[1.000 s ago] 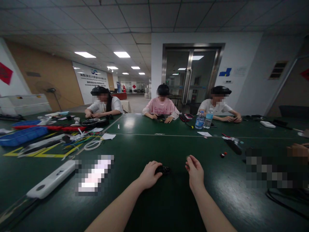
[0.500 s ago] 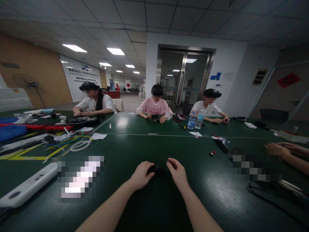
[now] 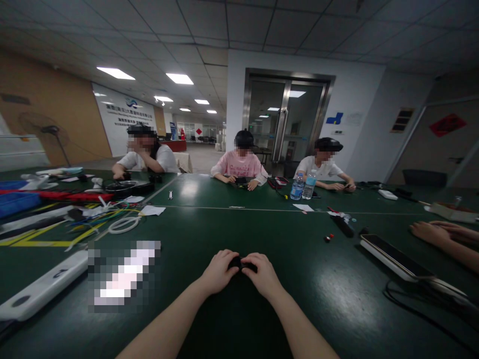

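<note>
A small black object (image 3: pixel 239 263) lies low over the green table (image 3: pixel 239 224) in front of me, mostly covered by my fingers, so its exact kind does not show. My left hand (image 3: pixel 220 270) is closed round its left end, thumb in front and fingers behind. On its right end my right hand (image 3: pixel 261 271) is closed in the same manner, the two thumbs almost meeting. Whether the right fingertips also pinch some smaller piece, I cannot make out.
Left of me lie a white power strip (image 3: pixel 48 286), a coiled white cable (image 3: pixel 124 225) and a blue bin (image 3: pixel 18 203). Two bottles (image 3: pixel 303 186) stand farther back. A phone-like slab (image 3: pixel 396 257) and another person's hands (image 3: pixel 430 232) are at right. Several people sit opposite.
My right hand has moved left and closed onto the black object's right end; before, it was apart from it. My left hand has stayed put. The person at far left has raised a hand.
</note>
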